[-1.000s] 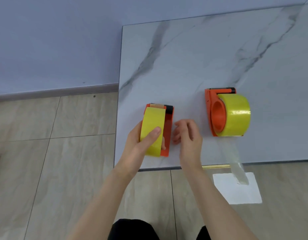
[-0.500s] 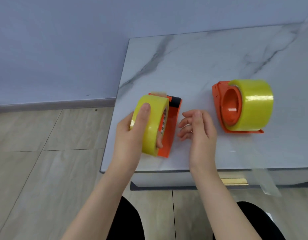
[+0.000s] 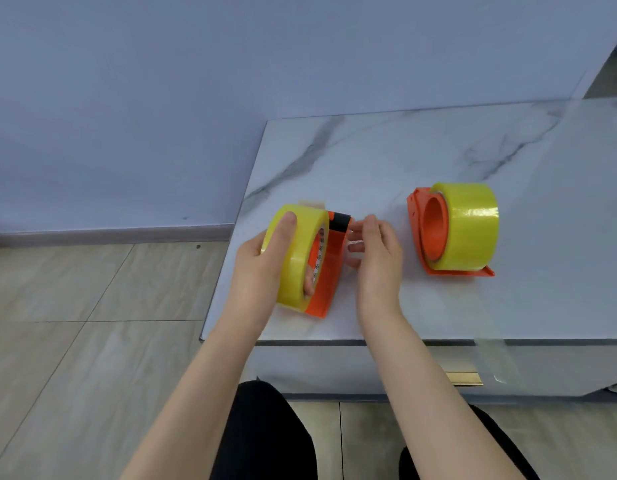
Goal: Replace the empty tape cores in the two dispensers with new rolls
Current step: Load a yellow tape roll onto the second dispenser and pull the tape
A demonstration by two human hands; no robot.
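Observation:
Two orange tape dispensers stand on the marble table (image 3: 386, 161). My left hand (image 3: 262, 268) grips the yellow tape roll (image 3: 300, 251) that sits in the left dispenser (image 3: 331, 271), thumb over the roll's top. My right hand (image 3: 376, 254) hovers just right of this dispenser with its fingers apart, near the black roller (image 3: 341, 221); whether they touch it I cannot tell. The right dispenser (image 3: 424, 233) holds another yellow roll (image 3: 473, 223). A clear strip of tape (image 3: 494, 358) trails from it over the table's front edge.
The table's left edge and front edge lie close to the left dispenser. Beyond them is tiled floor (image 3: 92, 341) and a pale blue wall (image 3: 161, 98). A gold handle (image 3: 464, 378) shows on the front below the tabletop. My dark-clothed knees are at the bottom.
My left thumb has shifted from the roll's side to its top and the roll has tilted. My right hand has moved closer to the dispenser's roller. The camera has tipped up.

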